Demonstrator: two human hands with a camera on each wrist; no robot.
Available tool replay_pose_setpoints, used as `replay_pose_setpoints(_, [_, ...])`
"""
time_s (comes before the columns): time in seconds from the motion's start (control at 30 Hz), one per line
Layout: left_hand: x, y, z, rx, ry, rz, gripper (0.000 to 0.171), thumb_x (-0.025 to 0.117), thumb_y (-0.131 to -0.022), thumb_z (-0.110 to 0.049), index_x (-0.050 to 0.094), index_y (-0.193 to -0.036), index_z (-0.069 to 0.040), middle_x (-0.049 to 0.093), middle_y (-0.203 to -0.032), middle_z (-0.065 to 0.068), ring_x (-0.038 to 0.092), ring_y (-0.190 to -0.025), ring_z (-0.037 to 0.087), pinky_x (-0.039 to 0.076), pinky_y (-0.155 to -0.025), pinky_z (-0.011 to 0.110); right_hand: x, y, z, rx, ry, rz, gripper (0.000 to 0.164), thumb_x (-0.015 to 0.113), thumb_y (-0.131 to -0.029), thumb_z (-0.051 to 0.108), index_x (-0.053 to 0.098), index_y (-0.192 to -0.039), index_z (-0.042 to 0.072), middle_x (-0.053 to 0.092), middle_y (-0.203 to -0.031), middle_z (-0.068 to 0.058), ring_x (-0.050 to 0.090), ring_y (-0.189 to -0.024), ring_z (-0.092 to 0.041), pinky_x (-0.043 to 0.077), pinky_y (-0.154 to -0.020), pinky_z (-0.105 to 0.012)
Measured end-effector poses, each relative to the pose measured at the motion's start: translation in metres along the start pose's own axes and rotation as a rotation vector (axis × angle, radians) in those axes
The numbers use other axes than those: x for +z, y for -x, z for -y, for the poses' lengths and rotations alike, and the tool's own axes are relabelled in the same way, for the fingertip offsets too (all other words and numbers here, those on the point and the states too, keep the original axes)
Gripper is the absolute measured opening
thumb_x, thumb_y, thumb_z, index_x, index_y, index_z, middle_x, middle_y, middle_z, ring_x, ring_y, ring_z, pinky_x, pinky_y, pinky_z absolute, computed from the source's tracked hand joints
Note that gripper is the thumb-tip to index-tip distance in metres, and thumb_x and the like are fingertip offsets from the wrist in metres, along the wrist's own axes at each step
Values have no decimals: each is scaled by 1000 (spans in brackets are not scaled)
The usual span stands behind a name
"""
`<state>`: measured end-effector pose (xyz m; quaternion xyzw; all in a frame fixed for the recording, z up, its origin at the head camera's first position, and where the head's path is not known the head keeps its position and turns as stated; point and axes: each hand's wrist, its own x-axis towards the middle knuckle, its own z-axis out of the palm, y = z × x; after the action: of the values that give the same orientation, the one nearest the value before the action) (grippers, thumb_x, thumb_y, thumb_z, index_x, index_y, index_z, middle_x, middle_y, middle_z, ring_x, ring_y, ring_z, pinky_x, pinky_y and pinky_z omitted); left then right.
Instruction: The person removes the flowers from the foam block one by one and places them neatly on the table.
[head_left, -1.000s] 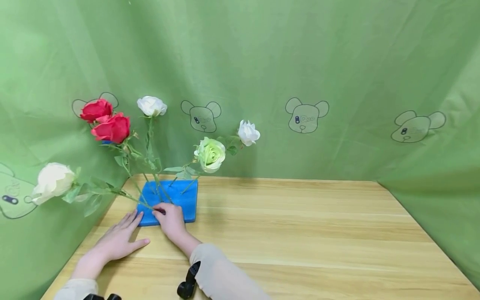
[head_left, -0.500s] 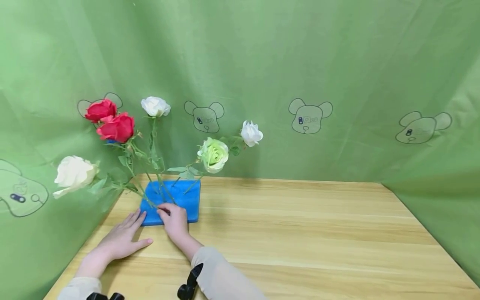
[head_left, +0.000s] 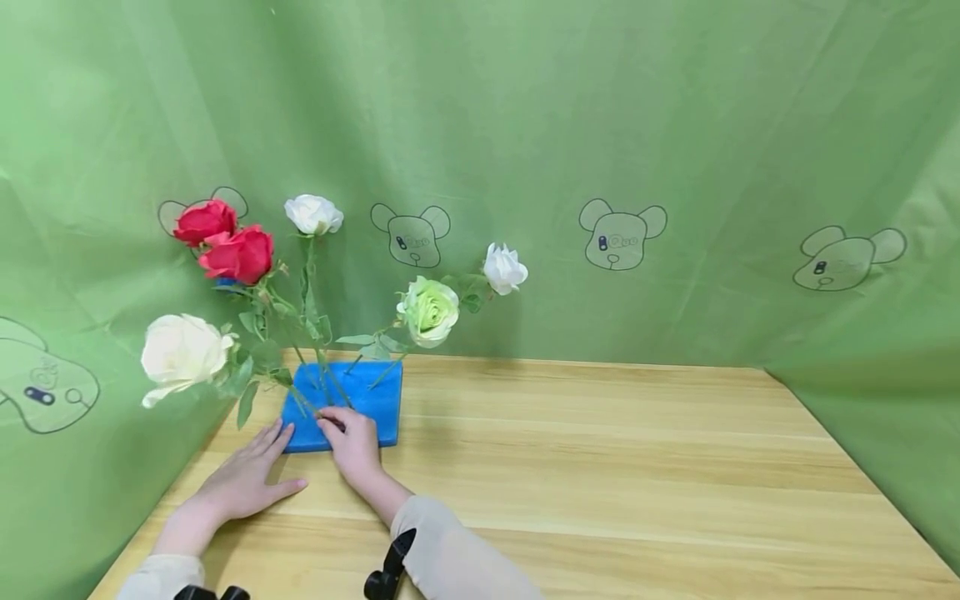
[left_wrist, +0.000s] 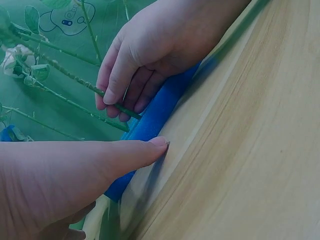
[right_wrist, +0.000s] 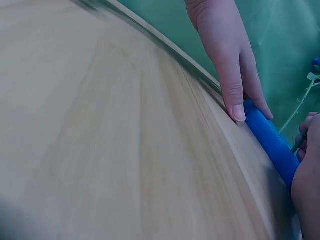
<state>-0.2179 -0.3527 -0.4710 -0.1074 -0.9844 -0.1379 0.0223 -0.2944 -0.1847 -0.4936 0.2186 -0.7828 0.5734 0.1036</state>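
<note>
The right hand pinches a stem low, likely for control; the left hand, outstretched, touches the blue block, perhaps steadying it.

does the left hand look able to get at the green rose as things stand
Probably not directly: the right hand and several rose stems appear to lie between the left hand and the green rose.

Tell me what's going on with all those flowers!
A person's right grip pinches the stem of a big cream rose low down, close to a blue block. The left grip is spread out, touching the block's near corner. Two red roses, two white roses and a green rose already rise from the block.
</note>
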Motion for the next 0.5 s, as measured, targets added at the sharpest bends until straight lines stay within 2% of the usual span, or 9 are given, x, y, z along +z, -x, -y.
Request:
replay_pose_setpoints(0.1, [0,1,0,5,-7,-4,90,60,-89,-57,33,-148,5,25,-155,32,28,-140,53,33,-106,69,-1,1,1,-22,-25,-3,18,67,-92,17,77,-106,11,77,-102,-1,71,-94,-6,53,-77,-9])
replay_pose_setpoints(0.23, [2,1,1,6,-16,-36,91,61,-88,-58,35,-147,5,28,-153,33,31,-137,55,34,-106,69,-3,3,6,-100,-43,15,18,66,-92,18,76,-106,10,77,-103,-2,71,-96,-6,52,-79,-8])
replay_pose_setpoints(0.33, [4,0,1,-5,34,-50,90,64,-87,-54,35,-146,7,31,-150,36,31,-136,57,31,-107,70,-4,4,11,-161,-63,25,18,66,-92,17,76,-105,9,77,-104,-4,72,-96,-6,53,-80,-7])
replay_pose_setpoints(0.43, [4,0,1,-7,57,-65,88,66,-86,-51,38,-145,8,35,-148,36,30,-136,58,27,-108,71,-6,6,16,-180,-81,30,17,67,-92,15,76,-105,7,77,-103,-5,72,-94,-4,52,-78,-6])
replay_pose_setpoints(0.5, [3,1,0,-18,45,-59,87,66,-86,-52,38,-145,6,36,-149,33,34,-133,58,31,-106,70,-9,8,20,-187,-85,38,18,67,-92,15,76,-105,7,77,-103,-6,71,-94,-4,52,-78,-6])
